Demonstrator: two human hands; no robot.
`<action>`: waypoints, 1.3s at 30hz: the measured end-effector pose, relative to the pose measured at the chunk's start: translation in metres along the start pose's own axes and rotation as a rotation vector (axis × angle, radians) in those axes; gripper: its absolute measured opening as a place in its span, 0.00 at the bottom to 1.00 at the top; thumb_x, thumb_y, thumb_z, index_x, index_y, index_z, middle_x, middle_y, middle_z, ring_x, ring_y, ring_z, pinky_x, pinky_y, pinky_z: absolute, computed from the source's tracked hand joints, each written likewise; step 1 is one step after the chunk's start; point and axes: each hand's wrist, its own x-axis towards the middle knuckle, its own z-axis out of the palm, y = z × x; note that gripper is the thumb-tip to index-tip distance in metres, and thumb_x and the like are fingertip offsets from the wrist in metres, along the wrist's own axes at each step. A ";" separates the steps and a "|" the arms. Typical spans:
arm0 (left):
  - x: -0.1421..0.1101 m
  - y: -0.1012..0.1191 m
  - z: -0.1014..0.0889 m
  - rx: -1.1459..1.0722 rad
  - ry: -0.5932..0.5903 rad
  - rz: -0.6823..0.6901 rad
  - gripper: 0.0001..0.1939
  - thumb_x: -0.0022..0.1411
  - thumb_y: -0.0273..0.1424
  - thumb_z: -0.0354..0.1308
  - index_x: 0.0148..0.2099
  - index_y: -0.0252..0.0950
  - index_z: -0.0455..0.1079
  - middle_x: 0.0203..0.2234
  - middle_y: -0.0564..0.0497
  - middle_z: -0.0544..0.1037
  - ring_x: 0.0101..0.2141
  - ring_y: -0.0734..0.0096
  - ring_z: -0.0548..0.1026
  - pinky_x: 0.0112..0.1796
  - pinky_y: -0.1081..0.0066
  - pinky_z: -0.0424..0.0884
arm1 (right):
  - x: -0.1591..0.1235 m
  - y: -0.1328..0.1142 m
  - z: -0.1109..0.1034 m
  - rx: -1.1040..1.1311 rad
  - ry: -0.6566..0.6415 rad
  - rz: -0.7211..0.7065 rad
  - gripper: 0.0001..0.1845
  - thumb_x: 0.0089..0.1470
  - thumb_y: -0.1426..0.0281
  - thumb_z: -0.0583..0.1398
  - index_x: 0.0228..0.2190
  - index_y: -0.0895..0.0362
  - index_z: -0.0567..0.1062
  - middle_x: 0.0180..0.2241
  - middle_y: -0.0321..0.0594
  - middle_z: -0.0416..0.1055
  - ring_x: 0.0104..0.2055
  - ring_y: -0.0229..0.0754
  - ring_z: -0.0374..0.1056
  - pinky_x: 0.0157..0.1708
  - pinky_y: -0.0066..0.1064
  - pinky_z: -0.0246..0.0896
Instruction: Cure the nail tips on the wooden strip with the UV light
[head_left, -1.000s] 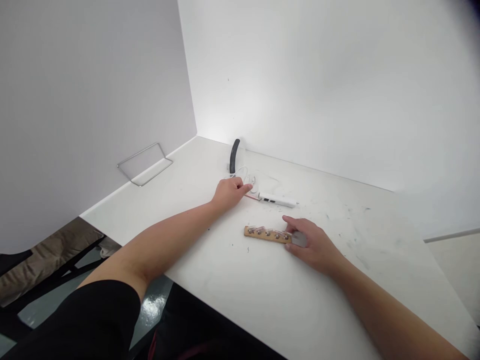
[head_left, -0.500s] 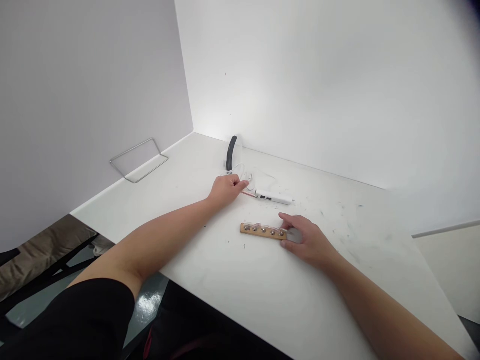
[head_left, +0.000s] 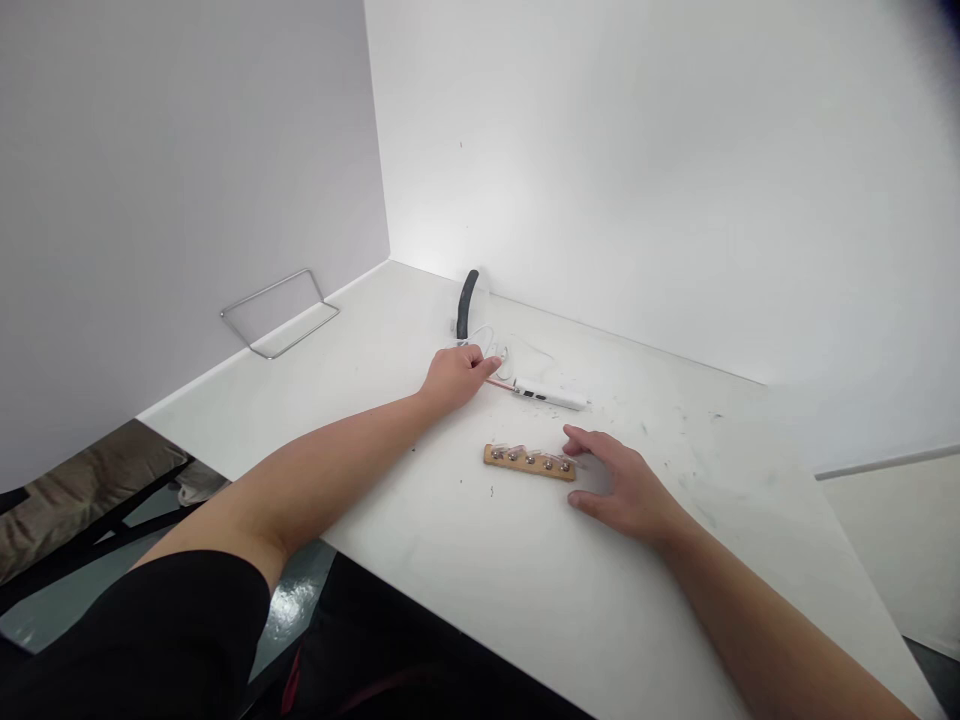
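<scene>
Our right hand (head_left: 628, 487) has spread beside the wooden strip (head_left: 529, 464).
Our left hand (head_left: 454, 378) curls near the white tool (head_left: 553, 395), grip unclear.

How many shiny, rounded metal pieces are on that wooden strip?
5 metal pieces, in one row along the wooden strip: one near each end, three between. None seems hidden.

And right here it's a tan strip (head_left: 522, 467) dotted with a row of silvery studs (head_left: 530, 460)! Beyond, a white tool (head_left: 559, 397) with black patches and a reddish rod (head_left: 499, 383); farther, a black curved bar (head_left: 467, 303); all across a white tabletop (head_left: 465, 600), grey-smudged at right.
</scene>
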 end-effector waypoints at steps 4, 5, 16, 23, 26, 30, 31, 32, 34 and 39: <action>0.003 -0.002 0.000 -0.054 0.032 -0.020 0.21 0.53 0.46 0.47 0.19 0.36 0.55 0.15 0.55 0.60 0.21 0.76 0.59 0.23 0.73 0.54 | -0.003 0.009 0.000 0.263 0.232 -0.016 0.29 0.47 0.61 0.57 0.51 0.53 0.61 0.41 0.43 0.67 0.47 0.47 0.63 0.50 0.45 0.56; 0.004 -0.003 0.000 -0.069 0.045 -0.026 0.21 0.54 0.46 0.47 0.19 0.36 0.55 0.15 0.55 0.60 0.21 0.76 0.59 0.24 0.73 0.54 | -0.001 0.011 -0.001 0.309 0.350 0.046 0.26 0.48 0.60 0.56 0.49 0.54 0.62 0.39 0.43 0.67 0.45 0.45 0.64 0.48 0.44 0.58; 0.014 -0.010 0.001 -0.150 0.151 -0.100 0.21 0.54 0.46 0.47 0.19 0.36 0.54 0.15 0.55 0.58 0.21 0.75 0.57 0.24 0.72 0.53 | 0.078 0.001 -0.013 -0.288 0.278 0.026 0.24 0.47 0.59 0.56 0.46 0.54 0.67 0.48 0.43 0.64 0.50 0.47 0.60 0.49 0.42 0.56; 0.014 -0.008 0.000 -0.152 0.147 -0.106 0.22 0.54 0.47 0.47 0.19 0.36 0.53 0.14 0.55 0.58 0.20 0.76 0.57 0.23 0.72 0.52 | 0.095 0.005 0.004 -0.472 0.181 -0.034 0.20 0.50 0.61 0.54 0.44 0.53 0.68 0.44 0.41 0.67 0.47 0.46 0.61 0.45 0.40 0.58; 0.014 -0.006 0.000 -0.141 0.142 -0.104 0.22 0.54 0.46 0.46 0.18 0.36 0.53 0.14 0.55 0.59 0.20 0.76 0.57 0.23 0.72 0.52 | 0.098 0.009 0.007 -0.507 0.220 -0.011 0.18 0.50 0.62 0.53 0.43 0.53 0.69 0.41 0.42 0.69 0.45 0.47 0.62 0.42 0.40 0.59; 0.014 -0.007 0.000 -0.138 0.153 -0.091 0.22 0.54 0.46 0.47 0.18 0.35 0.52 0.14 0.55 0.58 0.20 0.76 0.57 0.23 0.72 0.52 | 0.099 0.009 0.008 -0.510 0.259 -0.020 0.17 0.50 0.64 0.53 0.42 0.55 0.69 0.39 0.43 0.69 0.42 0.47 0.64 0.40 0.40 0.60; 0.014 -0.007 0.000 -0.143 0.155 -0.092 0.22 0.54 0.46 0.47 0.18 0.35 0.52 0.14 0.55 0.58 0.19 0.76 0.57 0.23 0.72 0.51 | 0.098 0.009 0.008 -0.495 0.284 -0.019 0.16 0.50 0.64 0.53 0.41 0.55 0.69 0.39 0.43 0.70 0.42 0.47 0.64 0.40 0.40 0.60; 0.014 -0.008 0.000 -0.150 0.155 -0.094 0.22 0.54 0.46 0.47 0.18 0.35 0.51 0.14 0.55 0.57 0.19 0.76 0.56 0.22 0.72 0.51 | 0.096 0.008 0.006 -0.474 0.317 -0.017 0.16 0.50 0.64 0.53 0.41 0.56 0.70 0.38 0.43 0.70 0.40 0.47 0.65 0.39 0.39 0.61; 0.014 -0.009 -0.001 -0.169 0.154 -0.101 0.22 0.54 0.46 0.47 0.18 0.36 0.52 0.14 0.55 0.57 0.19 0.76 0.56 0.22 0.72 0.51 | 0.088 0.008 0.001 -0.422 0.393 -0.016 0.15 0.49 0.65 0.54 0.38 0.56 0.71 0.36 0.43 0.71 0.38 0.45 0.66 0.37 0.38 0.62; 0.013 -0.008 -0.001 -0.200 0.154 -0.107 0.22 0.54 0.46 0.48 0.18 0.36 0.52 0.14 0.55 0.58 0.19 0.77 0.57 0.22 0.73 0.52 | 0.047 0.011 -0.018 -0.314 0.456 -0.060 0.11 0.48 0.67 0.56 0.34 0.56 0.73 0.31 0.38 0.72 0.33 0.41 0.68 0.34 0.34 0.63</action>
